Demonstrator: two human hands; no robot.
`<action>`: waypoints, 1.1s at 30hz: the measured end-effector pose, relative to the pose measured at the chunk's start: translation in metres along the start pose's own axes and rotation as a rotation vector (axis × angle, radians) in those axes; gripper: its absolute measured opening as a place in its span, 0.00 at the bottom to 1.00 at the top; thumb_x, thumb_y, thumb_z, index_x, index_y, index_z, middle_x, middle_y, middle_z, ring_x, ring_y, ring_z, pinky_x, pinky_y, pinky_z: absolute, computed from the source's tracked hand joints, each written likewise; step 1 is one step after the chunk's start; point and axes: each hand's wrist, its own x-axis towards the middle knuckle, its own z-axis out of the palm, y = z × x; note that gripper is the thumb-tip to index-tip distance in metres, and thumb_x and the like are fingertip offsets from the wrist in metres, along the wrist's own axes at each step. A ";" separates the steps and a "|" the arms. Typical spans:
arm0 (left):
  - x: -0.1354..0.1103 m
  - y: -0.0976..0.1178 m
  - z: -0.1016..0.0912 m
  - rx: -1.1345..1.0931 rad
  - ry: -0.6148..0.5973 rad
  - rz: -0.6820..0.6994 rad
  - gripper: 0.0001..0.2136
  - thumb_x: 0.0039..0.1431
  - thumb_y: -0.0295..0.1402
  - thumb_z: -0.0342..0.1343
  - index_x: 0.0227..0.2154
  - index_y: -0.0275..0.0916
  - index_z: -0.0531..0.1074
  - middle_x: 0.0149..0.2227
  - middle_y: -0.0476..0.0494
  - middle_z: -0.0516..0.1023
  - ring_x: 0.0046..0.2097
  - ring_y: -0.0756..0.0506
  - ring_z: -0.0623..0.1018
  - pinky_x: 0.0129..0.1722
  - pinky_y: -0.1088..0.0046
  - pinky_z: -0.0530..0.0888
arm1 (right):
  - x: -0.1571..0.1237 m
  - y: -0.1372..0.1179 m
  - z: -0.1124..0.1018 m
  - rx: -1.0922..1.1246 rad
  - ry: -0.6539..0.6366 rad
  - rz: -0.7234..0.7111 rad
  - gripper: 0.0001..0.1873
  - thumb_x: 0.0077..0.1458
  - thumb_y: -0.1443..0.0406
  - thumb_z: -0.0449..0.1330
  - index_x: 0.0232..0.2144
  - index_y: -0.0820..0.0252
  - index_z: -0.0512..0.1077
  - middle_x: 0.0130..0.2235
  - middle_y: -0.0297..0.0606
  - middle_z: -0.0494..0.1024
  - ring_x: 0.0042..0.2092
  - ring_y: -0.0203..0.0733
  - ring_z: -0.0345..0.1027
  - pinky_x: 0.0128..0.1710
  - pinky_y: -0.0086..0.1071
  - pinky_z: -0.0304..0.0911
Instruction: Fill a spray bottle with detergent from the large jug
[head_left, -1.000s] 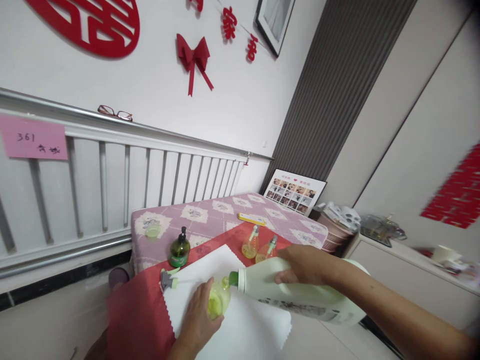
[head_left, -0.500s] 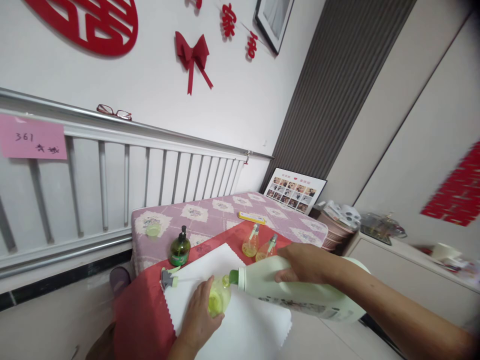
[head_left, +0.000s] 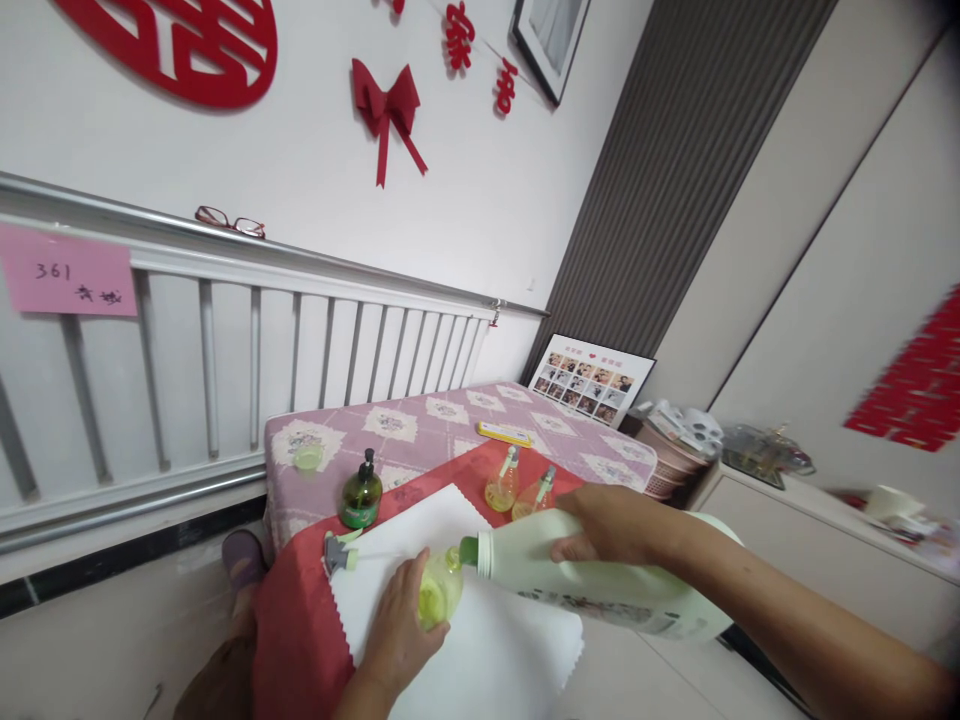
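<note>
My right hand (head_left: 609, 525) grips a large pale green jug (head_left: 600, 588), tipped on its side with its green spout at the mouth of a small clear bottle (head_left: 439, 592). That small bottle holds yellow-green liquid and stands on a white cloth (head_left: 487, 650). My left hand (head_left: 397, 632) is wrapped around it. A loose spray-trigger head (head_left: 339, 552) lies on the cloth's far left corner.
A dark green pump bottle (head_left: 361, 494) and two small spray bottles (head_left: 501, 484) with yellow liquid stand on the red cloth (head_left: 289, 630). Behind is a pink patterned tablecloth (head_left: 442, 420), a white radiator (head_left: 247, 360), a photo frame (head_left: 591, 382) and a white cabinet (head_left: 825, 560).
The hands, jug and small bottle hold the same pose. The view has shifted slightly.
</note>
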 end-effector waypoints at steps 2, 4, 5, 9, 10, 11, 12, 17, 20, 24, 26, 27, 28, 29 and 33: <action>0.000 0.000 0.000 0.000 -0.006 -0.004 0.41 0.43 0.33 0.54 0.64 0.35 0.51 0.63 0.36 0.64 0.65 0.38 0.62 0.67 0.58 0.59 | 0.000 0.001 0.000 0.001 0.001 -0.002 0.24 0.47 0.47 0.60 0.38 0.59 0.75 0.41 0.51 0.82 0.40 0.61 0.75 0.34 0.42 0.62; 0.000 -0.001 0.000 -0.004 -0.011 -0.007 0.41 0.44 0.33 0.54 0.64 0.35 0.51 0.63 0.36 0.63 0.65 0.39 0.62 0.67 0.59 0.59 | 0.001 0.001 0.001 0.002 0.003 -0.004 0.24 0.47 0.47 0.60 0.38 0.59 0.75 0.41 0.51 0.82 0.40 0.61 0.75 0.34 0.42 0.62; 0.001 -0.001 0.000 -0.006 -0.012 -0.007 0.41 0.44 0.33 0.54 0.64 0.35 0.50 0.63 0.36 0.63 0.65 0.39 0.62 0.66 0.59 0.59 | 0.001 0.002 0.001 0.001 0.002 -0.004 0.24 0.47 0.47 0.60 0.38 0.59 0.75 0.41 0.50 0.82 0.40 0.61 0.75 0.34 0.42 0.62; 0.001 -0.002 0.001 -0.005 -0.010 -0.002 0.42 0.43 0.34 0.55 0.64 0.34 0.50 0.62 0.35 0.64 0.64 0.39 0.62 0.66 0.59 0.60 | 0.003 0.003 0.002 -0.005 0.003 -0.009 0.24 0.47 0.47 0.60 0.38 0.58 0.75 0.41 0.50 0.82 0.40 0.61 0.76 0.34 0.41 0.62; 0.002 -0.003 0.001 -0.003 -0.007 -0.001 0.42 0.43 0.33 0.55 0.65 0.34 0.50 0.62 0.35 0.64 0.64 0.39 0.62 0.66 0.59 0.60 | 0.003 0.003 0.002 -0.006 0.005 -0.012 0.24 0.47 0.47 0.60 0.37 0.58 0.75 0.41 0.49 0.82 0.40 0.61 0.76 0.33 0.41 0.62; 0.002 -0.003 0.002 -0.002 -0.006 -0.001 0.42 0.43 0.33 0.55 0.65 0.34 0.49 0.63 0.36 0.64 0.64 0.39 0.62 0.66 0.59 0.60 | 0.004 0.003 0.002 -0.008 0.007 -0.014 0.24 0.47 0.47 0.60 0.37 0.58 0.75 0.40 0.49 0.82 0.40 0.61 0.76 0.33 0.41 0.61; 0.001 -0.003 0.002 0.000 -0.006 -0.002 0.42 0.43 0.33 0.55 0.65 0.34 0.49 0.63 0.36 0.64 0.65 0.39 0.62 0.66 0.59 0.59 | 0.004 0.003 0.002 -0.008 0.007 -0.016 0.24 0.47 0.47 0.60 0.37 0.58 0.75 0.40 0.49 0.82 0.40 0.61 0.76 0.33 0.41 0.61; 0.000 0.000 0.000 -0.001 -0.018 -0.011 0.41 0.43 0.33 0.54 0.64 0.35 0.50 0.63 0.36 0.63 0.65 0.39 0.61 0.67 0.58 0.59 | 0.003 0.003 0.002 -0.006 0.005 -0.012 0.24 0.47 0.46 0.60 0.37 0.58 0.75 0.40 0.49 0.82 0.39 0.61 0.76 0.32 0.40 0.61; 0.000 0.002 -0.002 -0.004 -0.020 -0.010 0.41 0.44 0.33 0.54 0.64 0.34 0.51 0.63 0.35 0.63 0.65 0.39 0.61 0.67 0.58 0.59 | 0.003 0.003 0.001 -0.005 0.002 -0.011 0.23 0.47 0.46 0.60 0.37 0.58 0.75 0.40 0.48 0.82 0.39 0.60 0.75 0.32 0.40 0.61; 0.000 0.001 -0.001 0.000 -0.014 -0.004 0.41 0.43 0.33 0.54 0.64 0.33 0.51 0.63 0.34 0.63 0.65 0.38 0.62 0.67 0.57 0.60 | 0.003 0.002 0.001 -0.006 0.002 -0.013 0.23 0.47 0.47 0.60 0.37 0.58 0.75 0.40 0.48 0.82 0.39 0.60 0.76 0.32 0.40 0.60; 0.000 0.000 0.000 -0.004 -0.005 0.009 0.42 0.43 0.33 0.54 0.65 0.33 0.50 0.63 0.34 0.63 0.65 0.38 0.62 0.66 0.57 0.60 | 0.004 0.001 0.000 -0.006 -0.001 -0.010 0.23 0.47 0.47 0.60 0.37 0.58 0.75 0.40 0.49 0.82 0.39 0.60 0.76 0.32 0.40 0.60; 0.000 -0.001 0.000 -0.006 -0.001 0.014 0.42 0.43 0.32 0.54 0.65 0.33 0.49 0.63 0.34 0.63 0.65 0.39 0.62 0.67 0.57 0.60 | 0.004 0.001 0.000 -0.005 -0.002 -0.008 0.23 0.47 0.47 0.60 0.37 0.58 0.75 0.39 0.48 0.82 0.39 0.60 0.75 0.32 0.40 0.60; 0.000 -0.001 0.001 -0.008 0.001 0.018 0.42 0.43 0.32 0.54 0.65 0.33 0.49 0.63 0.35 0.63 0.65 0.39 0.62 0.67 0.57 0.60 | 0.004 0.000 0.000 -0.005 -0.004 -0.005 0.23 0.47 0.47 0.60 0.37 0.58 0.75 0.39 0.48 0.82 0.39 0.60 0.75 0.32 0.40 0.60; 0.000 -0.002 0.001 -0.009 0.001 0.018 0.42 0.43 0.32 0.54 0.65 0.33 0.49 0.63 0.35 0.63 0.64 0.39 0.62 0.67 0.57 0.60 | 0.003 0.000 -0.001 -0.005 -0.005 -0.003 0.23 0.47 0.47 0.60 0.37 0.58 0.75 0.39 0.48 0.82 0.39 0.60 0.75 0.32 0.40 0.60; 0.000 -0.002 0.000 -0.006 -0.010 0.000 0.41 0.43 0.33 0.54 0.64 0.34 0.52 0.63 0.35 0.64 0.64 0.39 0.62 0.66 0.58 0.60 | 0.002 -0.002 -0.002 -0.001 -0.006 -0.007 0.23 0.47 0.48 0.60 0.37 0.58 0.76 0.40 0.49 0.82 0.40 0.61 0.75 0.33 0.41 0.61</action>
